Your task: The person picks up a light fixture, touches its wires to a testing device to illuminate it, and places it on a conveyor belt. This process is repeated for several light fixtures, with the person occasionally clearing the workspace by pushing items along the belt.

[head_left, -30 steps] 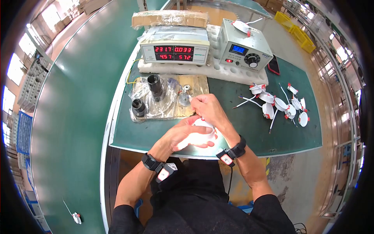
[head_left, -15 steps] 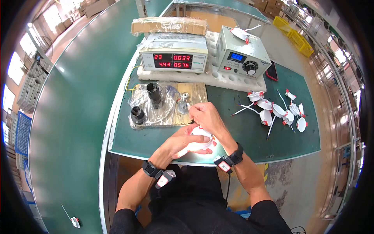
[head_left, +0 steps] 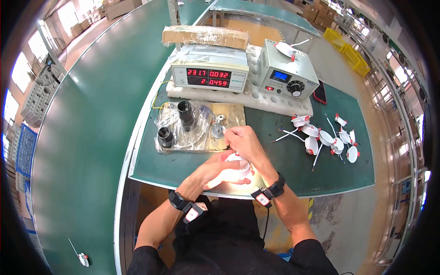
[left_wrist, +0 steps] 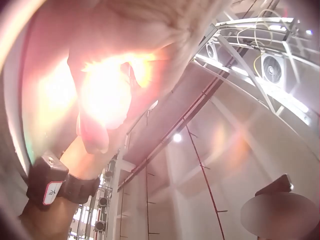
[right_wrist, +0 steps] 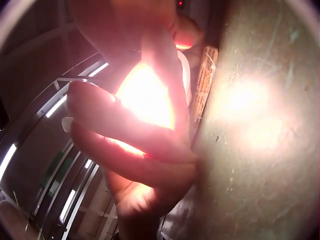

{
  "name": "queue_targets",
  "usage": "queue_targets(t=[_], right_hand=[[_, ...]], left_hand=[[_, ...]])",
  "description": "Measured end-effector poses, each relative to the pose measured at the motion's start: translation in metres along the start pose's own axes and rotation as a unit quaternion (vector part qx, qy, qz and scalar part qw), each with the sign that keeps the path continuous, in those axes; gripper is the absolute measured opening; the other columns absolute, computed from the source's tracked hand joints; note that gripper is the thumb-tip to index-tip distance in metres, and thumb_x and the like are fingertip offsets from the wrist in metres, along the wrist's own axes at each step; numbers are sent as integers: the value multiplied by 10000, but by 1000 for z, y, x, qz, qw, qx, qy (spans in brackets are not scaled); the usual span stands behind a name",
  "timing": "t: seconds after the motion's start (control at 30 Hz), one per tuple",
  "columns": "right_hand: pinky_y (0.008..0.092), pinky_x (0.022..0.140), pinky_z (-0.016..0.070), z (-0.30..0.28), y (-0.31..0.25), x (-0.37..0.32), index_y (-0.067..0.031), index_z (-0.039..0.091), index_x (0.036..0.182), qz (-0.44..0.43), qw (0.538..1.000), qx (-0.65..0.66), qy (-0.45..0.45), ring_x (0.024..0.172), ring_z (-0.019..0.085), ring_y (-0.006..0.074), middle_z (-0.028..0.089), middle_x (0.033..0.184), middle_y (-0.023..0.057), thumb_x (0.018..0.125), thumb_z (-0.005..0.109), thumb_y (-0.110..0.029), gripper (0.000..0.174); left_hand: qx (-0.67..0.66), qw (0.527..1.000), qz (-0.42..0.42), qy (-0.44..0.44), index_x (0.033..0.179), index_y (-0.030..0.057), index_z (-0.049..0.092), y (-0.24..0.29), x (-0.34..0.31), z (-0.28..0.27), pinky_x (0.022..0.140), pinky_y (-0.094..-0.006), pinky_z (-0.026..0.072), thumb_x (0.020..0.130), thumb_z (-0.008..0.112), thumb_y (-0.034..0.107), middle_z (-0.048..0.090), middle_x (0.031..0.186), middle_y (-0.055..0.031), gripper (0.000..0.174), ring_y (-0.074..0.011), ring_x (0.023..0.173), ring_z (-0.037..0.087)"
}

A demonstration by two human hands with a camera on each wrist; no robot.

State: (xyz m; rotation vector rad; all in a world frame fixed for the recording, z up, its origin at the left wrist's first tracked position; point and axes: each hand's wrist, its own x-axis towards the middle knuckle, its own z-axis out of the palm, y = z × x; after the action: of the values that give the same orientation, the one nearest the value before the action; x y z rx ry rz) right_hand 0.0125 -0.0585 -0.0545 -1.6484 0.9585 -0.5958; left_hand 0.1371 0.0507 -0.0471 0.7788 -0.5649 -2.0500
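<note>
While a green bench (head_left: 321,174) spreads before the person, a white foam slab (head_left: 261,103) lies along its far part, bearing a meter (head_left: 208,79) with red digits and, to its right, a grey box (head_left: 286,68) with a dial; in front of the meter sits a film-wrapped board (head_left: 234,113); the left hand (head_left: 213,173), near the board's front edge, grasps a lit lamp (right_wrist: 147,95), its fingers curled round it above the bench, with glare washing out much of both wrist views; the right hand (head_left: 248,143), over the board's near right corner, pinches a white lead (head_left: 224,130); well off to the right lies a cluster of round white lamps (head_left: 325,137); two black sockets (head_left: 185,115) stand on the board, and a small metal fitting (head_left: 217,129) stands just beside the right fingertips.
</note>
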Motion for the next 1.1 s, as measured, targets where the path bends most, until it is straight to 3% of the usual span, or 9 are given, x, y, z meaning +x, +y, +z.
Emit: queue_targets(t=[0.23, 0.37, 0.43, 0.57, 0.6, 0.67, 0.8, 0.93, 1.1], right_hand=[[336, 554, 485, -5, -2, -23, -9, 733, 852, -62, 998, -18, 8, 582, 610, 146, 667, 635, 72, 982, 632, -370, 397], [308, 593, 498, -57, -27, -101, -28, 741, 939, -131, 974, -159, 91, 615, 612, 132, 693, 711, 81, 977, 683, -318, 298], [396, 580, 492, -97, -15, -121, -41, 704, 876, -127, 943, -203, 233, 645, 638, 343, 661, 739, 152, 940, 711, -238, 207], [450, 772, 502, -161, 19, -118, -25, 666, 1027, -169, 843, -421, 289, 930, 617, 349, 638, 939, 147, 915, 669, -120, 147], [452, 773, 507, -162, 24, -113, -29, 663, 1039, -171, 838, -444, 267, 928, 620, 345, 635, 933, 143, 910, 673, -124, 160], [455, 775, 516, -158, 29, -102, -36, 658, 1062, -182, 824, -489, 222, 925, 627, 338, 629, 920, 133, 900, 681, -131, 189], [461, 706, 502, -169, 51, -86, -66, 694, 903, -109, 808, -540, 208, 815, 654, 355, 669, 849, 112, 868, 718, -167, 110], [449, 685, 497, -164, 43, -103, -67, 687, 820, -177, 834, -485, 193, 774, 644, 353, 639, 791, 106, 875, 694, -133, 86], [482, 686, 537, -154, 55, -100, -20, 562, 1057, -178, 813, -528, 169, 813, 658, 357, 593, 962, 171, 866, 610, -25, 197]], left_hand=[[45, 987, 95, 125, 1245, -45, 583, -4, -46, 24, 832, -408, 618, 1012, 611, 172, 707, 1087, -163, 320, -265, 958, 723], [247, 781, 320, 477, 1136, -53, 673, -7, -208, -5, 760, -279, 550, 980, 614, 120, 736, 924, -123, 241, -207, 839, 715], [481, 592, 163, 625, 1210, -65, 651, -33, -361, -98, 808, -316, 528, 1037, 567, 273, 701, 1088, -137, 388, -205, 924, 671], [649, 244, -202, 692, 993, -54, 711, -134, -530, -130, 755, -510, 524, 984, 616, 367, 712, 891, -202, 432, -409, 833, 668], [712, -78, -302, 628, 971, 16, 736, -155, -526, -119, 759, -551, 526, 969, 622, 425, 703, 873, -188, 425, -431, 798, 654], [723, -239, -201, 616, 1006, 69, 750, -125, -484, -65, 785, -591, 528, 957, 659, 422, 698, 867, -184, 368, -430, 795, 658], [690, 4, 25, 723, 1243, -35, 655, -92, -424, -85, 984, -367, 503, 1018, 601, 214, 646, 1292, -239, 340, -277, 1172, 640], [512, 479, 250, 668, 1256, -37, 658, -30, -285, -4, 1058, -401, 453, 1000, 623, 172, 583, 1414, -224, 332, -312, 1264, 593], [580, 577, 302, 490, 1199, -40, 676, -5, -183, 49, 1025, -380, 484, 909, 704, 77, 665, 1293, -221, 314, -336, 1216, 640]])
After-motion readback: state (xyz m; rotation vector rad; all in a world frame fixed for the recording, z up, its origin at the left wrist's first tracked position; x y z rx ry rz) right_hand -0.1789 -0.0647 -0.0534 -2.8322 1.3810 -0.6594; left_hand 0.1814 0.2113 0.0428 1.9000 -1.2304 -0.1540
